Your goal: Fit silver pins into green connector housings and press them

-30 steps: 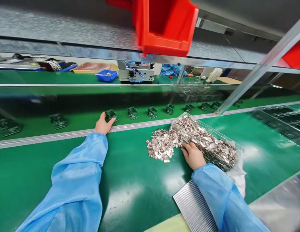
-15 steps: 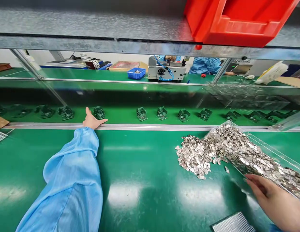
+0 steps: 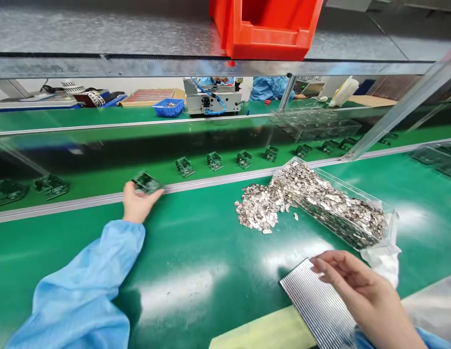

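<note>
My left hand [image 3: 138, 203] has a small dark green circuit board [image 3: 147, 182] pinched between finger and thumb. The board looks blurry and tips a little, by the near edge of the long flat green belt [image 3: 98, 177]. More green boards [image 3: 214, 161] sit in a row there. My right hand [image 3: 363, 291] is curled over a flat silver plate with thin ridges [image 3: 313, 300]. Its fingertips are close, but I can't tell if they hold anything. Past it, a long clear plastic box [image 3: 327, 225] is full of little shiny silver metal bits [image 3: 260, 208], and more lie piled beside it on the smooth green table [image 3: 196, 232].
</note>
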Action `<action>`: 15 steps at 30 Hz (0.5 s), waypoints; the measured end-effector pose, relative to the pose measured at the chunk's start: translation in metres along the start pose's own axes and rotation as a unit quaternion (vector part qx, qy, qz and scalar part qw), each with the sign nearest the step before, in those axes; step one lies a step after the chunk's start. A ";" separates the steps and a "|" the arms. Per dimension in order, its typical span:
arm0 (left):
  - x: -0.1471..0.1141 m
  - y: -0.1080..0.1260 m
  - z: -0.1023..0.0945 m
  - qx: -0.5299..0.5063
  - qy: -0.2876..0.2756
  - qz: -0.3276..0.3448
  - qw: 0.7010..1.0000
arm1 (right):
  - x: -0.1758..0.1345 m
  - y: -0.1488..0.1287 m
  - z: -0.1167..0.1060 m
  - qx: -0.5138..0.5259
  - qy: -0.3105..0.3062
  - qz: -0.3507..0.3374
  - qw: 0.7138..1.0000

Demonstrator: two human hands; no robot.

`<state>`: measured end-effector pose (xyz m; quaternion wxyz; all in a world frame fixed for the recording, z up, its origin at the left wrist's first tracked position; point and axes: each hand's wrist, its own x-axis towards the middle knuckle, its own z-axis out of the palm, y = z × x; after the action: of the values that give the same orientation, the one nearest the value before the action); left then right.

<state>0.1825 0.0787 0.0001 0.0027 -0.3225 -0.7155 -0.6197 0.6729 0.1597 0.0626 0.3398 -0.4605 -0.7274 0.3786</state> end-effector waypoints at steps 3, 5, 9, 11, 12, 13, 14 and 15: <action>-0.084 0.046 0.053 -0.152 -0.097 -0.055 0.982 | -0.025 -0.021 0.016 0.021 0.045 -0.060 0.997; -0.145 0.080 0.076 -0.259 -0.214 -0.133 0.933 | -0.041 -0.025 0.025 0.072 0.063 -0.039 0.995; -0.238 0.132 0.091 -0.337 -0.360 -0.224 0.841 | -0.072 -0.015 0.036 0.179 0.068 0.050 0.980; -0.264 0.146 0.095 -0.359 -0.384 -0.242 0.816 | -0.084 -0.007 0.038 0.182 0.086 0.052 0.978; -0.272 0.151 0.097 -0.365 -0.388 -0.243 0.811 | -0.090 -0.003 0.039 0.170 0.102 0.043 0.979; -0.279 0.154 0.100 -0.368 -0.389 -0.241 0.809 | -0.094 0.000 0.039 0.153 0.118 0.032 0.981; -0.283 0.156 0.103 -0.369 -0.390 -0.237 0.810 | -0.097 0.003 0.039 0.137 0.131 0.021 0.982; -0.286 0.157 0.105 -0.367 -0.392 -0.232 0.811 | -0.099 0.006 0.040 0.125 0.139 0.014 0.982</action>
<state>0.5233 0.0453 -0.0009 -0.5405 -0.3392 -0.4284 -0.6398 0.6760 0.0602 0.0237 0.4871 -0.4731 -0.6132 0.4036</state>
